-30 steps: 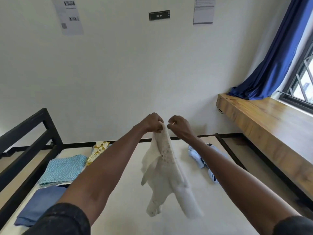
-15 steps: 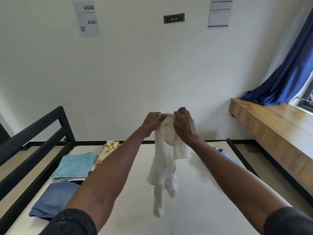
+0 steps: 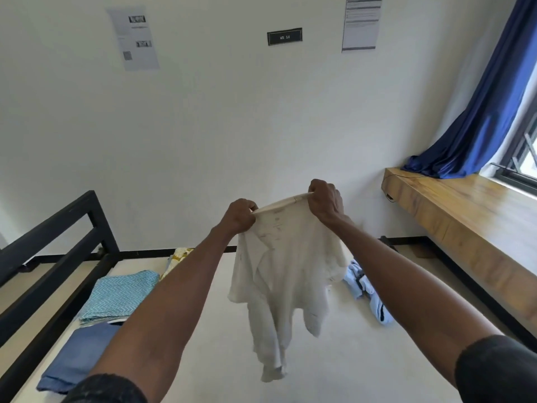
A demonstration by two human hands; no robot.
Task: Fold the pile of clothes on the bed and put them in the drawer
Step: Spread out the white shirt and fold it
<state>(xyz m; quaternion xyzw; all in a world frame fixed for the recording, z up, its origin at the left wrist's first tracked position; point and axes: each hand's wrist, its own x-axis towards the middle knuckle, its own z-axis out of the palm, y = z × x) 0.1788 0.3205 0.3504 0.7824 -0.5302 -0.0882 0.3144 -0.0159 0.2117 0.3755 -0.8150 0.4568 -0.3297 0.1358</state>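
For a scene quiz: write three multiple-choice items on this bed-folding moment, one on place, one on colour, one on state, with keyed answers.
1. The folded zigzag cloth lies:
A. on the bed's left side
B. on the wooden ledge
C. on the floor

2. The garment held up is:
A. red
B. white
C. black

3. The garment is:
A. folded flat
B. hanging unfolded
C. lying on the bed

Answers: 1 A, it lies beside the black bed frame; 2 B, plainly white cloth; 3 B, the left hand and right hand pinch its top edge while it dangles.
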